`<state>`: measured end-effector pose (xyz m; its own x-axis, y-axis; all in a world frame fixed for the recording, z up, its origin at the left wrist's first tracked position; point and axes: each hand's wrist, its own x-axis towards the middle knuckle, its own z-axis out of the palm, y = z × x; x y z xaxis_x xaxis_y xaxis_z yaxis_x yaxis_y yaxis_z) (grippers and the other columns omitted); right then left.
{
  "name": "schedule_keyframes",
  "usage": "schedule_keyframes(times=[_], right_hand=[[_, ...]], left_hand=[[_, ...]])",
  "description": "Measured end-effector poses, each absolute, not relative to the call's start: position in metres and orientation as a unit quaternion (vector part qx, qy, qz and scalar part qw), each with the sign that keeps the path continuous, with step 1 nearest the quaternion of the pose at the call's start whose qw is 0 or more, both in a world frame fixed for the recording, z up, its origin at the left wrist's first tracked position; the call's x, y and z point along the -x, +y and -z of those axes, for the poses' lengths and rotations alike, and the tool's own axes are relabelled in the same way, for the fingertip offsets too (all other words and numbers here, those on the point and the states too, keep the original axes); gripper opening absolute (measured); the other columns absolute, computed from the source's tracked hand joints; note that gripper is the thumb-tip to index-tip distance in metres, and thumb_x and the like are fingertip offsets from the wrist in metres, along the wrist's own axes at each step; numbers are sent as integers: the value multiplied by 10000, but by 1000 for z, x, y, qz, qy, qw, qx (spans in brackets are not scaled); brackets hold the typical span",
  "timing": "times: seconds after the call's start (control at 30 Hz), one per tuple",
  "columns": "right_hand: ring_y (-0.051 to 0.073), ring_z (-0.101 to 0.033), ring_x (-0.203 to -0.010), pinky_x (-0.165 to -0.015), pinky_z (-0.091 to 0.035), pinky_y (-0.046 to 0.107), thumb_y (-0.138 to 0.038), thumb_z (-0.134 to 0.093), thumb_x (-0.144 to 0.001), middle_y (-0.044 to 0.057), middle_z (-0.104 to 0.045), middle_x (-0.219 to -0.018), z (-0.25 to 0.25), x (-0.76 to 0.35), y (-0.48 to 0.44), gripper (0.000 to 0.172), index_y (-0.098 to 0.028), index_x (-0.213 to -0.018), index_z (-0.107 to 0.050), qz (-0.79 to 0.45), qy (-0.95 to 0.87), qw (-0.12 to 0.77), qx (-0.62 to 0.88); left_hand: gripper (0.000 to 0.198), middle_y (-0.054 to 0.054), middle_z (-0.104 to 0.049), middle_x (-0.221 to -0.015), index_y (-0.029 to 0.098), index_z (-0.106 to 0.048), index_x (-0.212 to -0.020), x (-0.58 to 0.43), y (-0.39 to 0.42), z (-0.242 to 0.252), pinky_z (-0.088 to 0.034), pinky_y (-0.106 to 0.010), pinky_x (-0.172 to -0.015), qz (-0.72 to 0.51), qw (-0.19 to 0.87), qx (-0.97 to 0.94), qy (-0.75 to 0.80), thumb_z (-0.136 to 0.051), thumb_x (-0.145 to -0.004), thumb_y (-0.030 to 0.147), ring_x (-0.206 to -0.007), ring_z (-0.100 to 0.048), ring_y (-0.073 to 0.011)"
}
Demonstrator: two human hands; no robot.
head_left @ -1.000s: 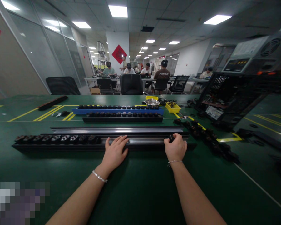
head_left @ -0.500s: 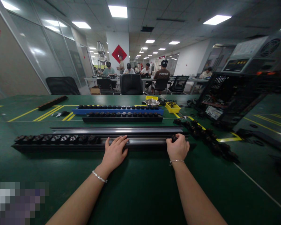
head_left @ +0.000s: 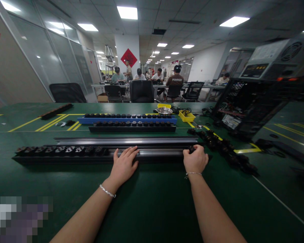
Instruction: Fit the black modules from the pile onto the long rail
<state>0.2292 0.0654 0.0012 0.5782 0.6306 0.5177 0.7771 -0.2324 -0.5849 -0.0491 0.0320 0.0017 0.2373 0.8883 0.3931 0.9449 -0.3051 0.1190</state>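
Note:
A long black rail point(head_left: 157, 159) with a shiny metal channel lies crosswise in front of me. Several black block-like parts point(head_left: 70, 150) sit in a row along its left half. My left hand point(head_left: 125, 163) rests on the rail's middle, fingers stretched out flat and holding nothing. Near the rail's right end, my right hand point(head_left: 196, 159) is closed on a small black part point(head_left: 192, 149), which its fingers mostly hide. Just behind lies a second rail point(head_left: 126, 140) with a bare metal channel.
Farther back stand a blue rail point(head_left: 128, 120) and a black rail point(head_left: 131, 129), both loaded with black parts. More black parts point(head_left: 225, 148) lie strung out at right. Beyond are a yellow tray point(head_left: 186, 116), a metal bowl point(head_left: 164, 110) and an opened computer case point(head_left: 248, 108).
My right hand has shifted slightly to the right along the rail, with the small black part in its fingers. My left hand has stayed in place.

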Motion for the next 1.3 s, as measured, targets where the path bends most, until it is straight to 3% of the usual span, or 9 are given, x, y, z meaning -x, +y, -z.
schedule_keyframes(times=[1.3], right_hand=[[251,-545,-886,-975,-273,446,-252,-457,-675,114,-609,-923,2,-244,69,311,-160,-970,-491,102,-412,431,796]], left_hand=[[329,-15,-496,-1355,317,-563,-1125,48,30,-4,-168,-624,-1050,199,71,783,-586,-485,-807,282,-1240,-445,-261]])
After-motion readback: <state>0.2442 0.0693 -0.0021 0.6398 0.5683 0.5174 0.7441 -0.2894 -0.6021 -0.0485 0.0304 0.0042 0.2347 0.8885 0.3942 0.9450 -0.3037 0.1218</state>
